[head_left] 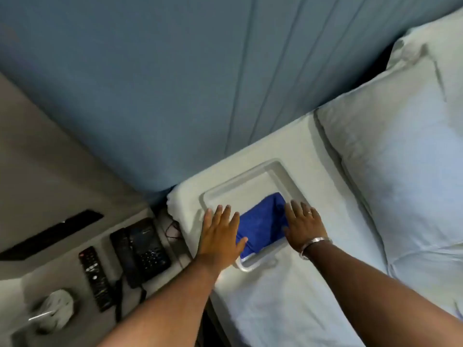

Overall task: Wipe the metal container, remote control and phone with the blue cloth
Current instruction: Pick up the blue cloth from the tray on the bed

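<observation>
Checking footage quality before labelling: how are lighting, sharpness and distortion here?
Head view: dim bluish light, soft throughout; wide-angle bends the headboard seams; the remote control and phone sit in shadow, buttons blurred; the blue cloth reads clearly.

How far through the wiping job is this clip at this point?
Nothing can be called finished. In hand: both hands, left hand and right hand, rest flat beside the blue cloth in the metal container on the bed. Left: remote control and phone lie on the nightstand, away from the cloth.
</observation>
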Action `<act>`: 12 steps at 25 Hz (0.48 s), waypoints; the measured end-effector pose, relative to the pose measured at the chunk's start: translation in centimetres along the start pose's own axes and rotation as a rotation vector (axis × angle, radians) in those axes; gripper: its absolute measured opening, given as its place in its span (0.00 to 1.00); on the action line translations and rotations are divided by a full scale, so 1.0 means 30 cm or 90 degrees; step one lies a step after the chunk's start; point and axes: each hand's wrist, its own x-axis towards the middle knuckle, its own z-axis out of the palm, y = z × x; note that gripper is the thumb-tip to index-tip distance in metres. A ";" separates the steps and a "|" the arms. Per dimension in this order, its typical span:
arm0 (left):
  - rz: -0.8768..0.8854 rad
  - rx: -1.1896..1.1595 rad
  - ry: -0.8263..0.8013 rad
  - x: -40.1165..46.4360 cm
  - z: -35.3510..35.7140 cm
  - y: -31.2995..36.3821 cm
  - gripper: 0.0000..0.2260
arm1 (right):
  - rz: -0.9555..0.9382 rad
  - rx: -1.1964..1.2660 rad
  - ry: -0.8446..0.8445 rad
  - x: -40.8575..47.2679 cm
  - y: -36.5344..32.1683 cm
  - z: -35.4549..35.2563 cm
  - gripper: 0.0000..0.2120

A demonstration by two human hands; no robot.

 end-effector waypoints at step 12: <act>-0.181 -0.586 -0.157 0.264 -0.011 0.000 0.05 | -0.175 0.008 -0.075 0.327 0.018 -0.078 0.16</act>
